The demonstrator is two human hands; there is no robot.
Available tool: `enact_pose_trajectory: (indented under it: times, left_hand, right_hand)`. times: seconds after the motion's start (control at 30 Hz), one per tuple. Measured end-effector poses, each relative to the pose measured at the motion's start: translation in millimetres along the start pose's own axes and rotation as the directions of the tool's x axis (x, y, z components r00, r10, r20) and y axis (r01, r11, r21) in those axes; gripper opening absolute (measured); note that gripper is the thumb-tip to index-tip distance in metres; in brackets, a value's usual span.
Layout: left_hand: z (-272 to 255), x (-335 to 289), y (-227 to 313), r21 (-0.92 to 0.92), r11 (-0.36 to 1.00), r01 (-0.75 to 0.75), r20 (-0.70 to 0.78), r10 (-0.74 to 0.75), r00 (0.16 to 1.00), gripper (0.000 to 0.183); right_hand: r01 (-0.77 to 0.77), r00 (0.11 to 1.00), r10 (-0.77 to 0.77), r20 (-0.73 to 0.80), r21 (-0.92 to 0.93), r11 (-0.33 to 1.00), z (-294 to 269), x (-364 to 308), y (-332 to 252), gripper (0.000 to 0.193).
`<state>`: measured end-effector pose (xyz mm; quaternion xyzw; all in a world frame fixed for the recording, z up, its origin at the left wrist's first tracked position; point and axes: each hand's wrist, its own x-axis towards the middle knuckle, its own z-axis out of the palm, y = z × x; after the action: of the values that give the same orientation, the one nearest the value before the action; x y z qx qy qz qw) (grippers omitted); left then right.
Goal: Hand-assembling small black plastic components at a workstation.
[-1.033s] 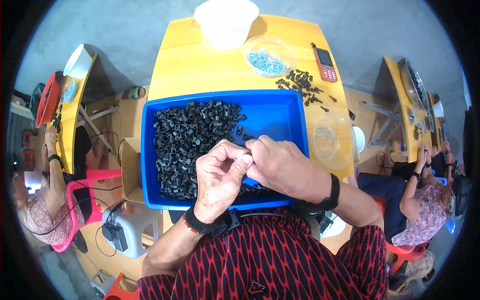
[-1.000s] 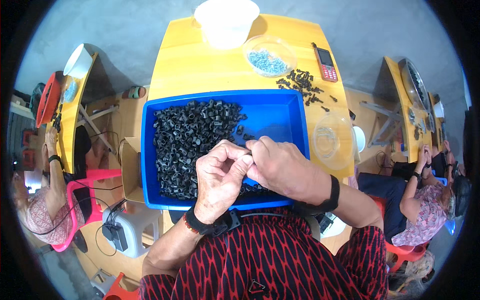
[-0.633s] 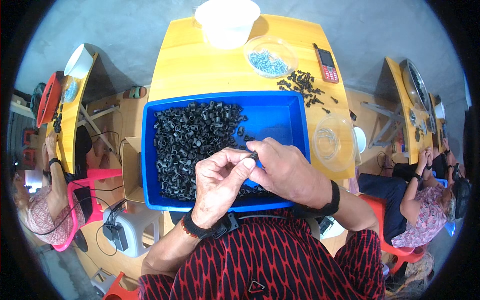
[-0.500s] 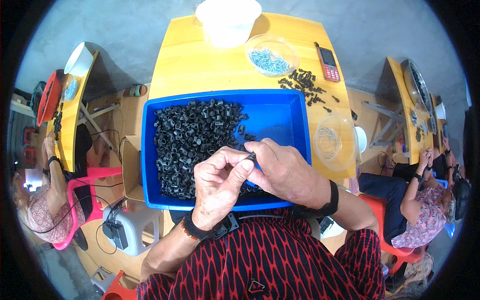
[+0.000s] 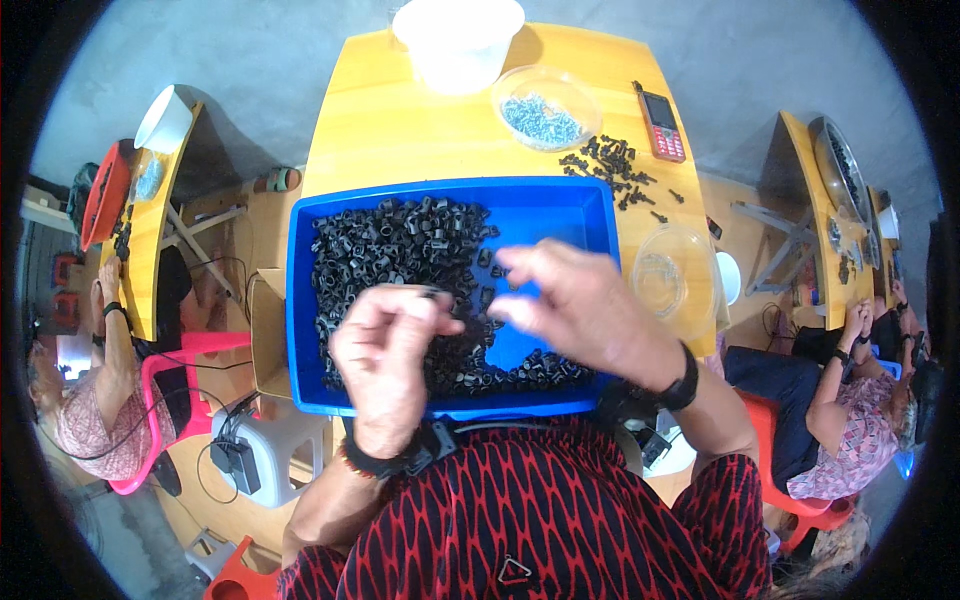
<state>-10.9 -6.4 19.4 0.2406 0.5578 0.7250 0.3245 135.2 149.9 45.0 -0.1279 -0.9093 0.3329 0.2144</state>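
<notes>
Over the blue tray [image 5: 550, 222], at eight o'clock from its middle, the left hand [image 5: 385, 345] looks pinched on a small black piece [image 5: 431, 293], but it is blurry. At three o'clock the right hand [image 5: 585, 310] is spread wide, with nothing seen in it. If the pinch slips, the piece could drop into the black pile [image 5: 390, 245] at ten o'clock and get lost. Farther out at three, a swing could tip the clear dish [image 5: 697, 285]. Past that, at two o'clock, loose black bits [image 5: 612, 158] could fall if the table [image 5: 370, 120] gets bumped.
</notes>
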Motion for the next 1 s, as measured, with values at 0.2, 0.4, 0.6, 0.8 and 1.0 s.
enact_pose_trajectory:
  times: [0.2,0.4,0.6,0.8,1.0]
  left_hand:
    - [-62.1,-8.5,17.3,-0.019,0.973,-0.228,-0.288,0.213,0.934,0.011]
    - [-112.9,-18.9,20.0,-0.014,0.954,-0.299,-0.444,0.263,0.857,0.015]
    - [-177.8,-19.6,4.7,-0.071,0.979,-0.192,-0.618,0.108,0.779,0.019]
    - [-215.8,-1.3,-19.7,-0.028,0.999,-0.021,-0.75,-0.008,0.661,0.03]
    - [-222.3,1.5,-22.6,0.179,0.959,-0.221,-0.651,0.284,0.704,0.037]
  right_hand:
    - [-0.122,0.99,0.132,0.058,-0.144,0.982,-3.6,-4.6,35.1,0.014]
    - [-0.019,0.953,0.061,0.297,-0.145,0.989,15.2,6.7,25.5,0.012]
    - [0.229,0.908,-0.094,0.409,-0.296,0.927,26.1,12.4,29.8,0.009]
    - [0.073,0.909,0.023,0.416,-0.213,0.974,26.0,14.2,27.9,0.01]
    - [-0.127,0.966,0.073,0.25,0.21,0.969,14.4,2.9,11.1,0.009]
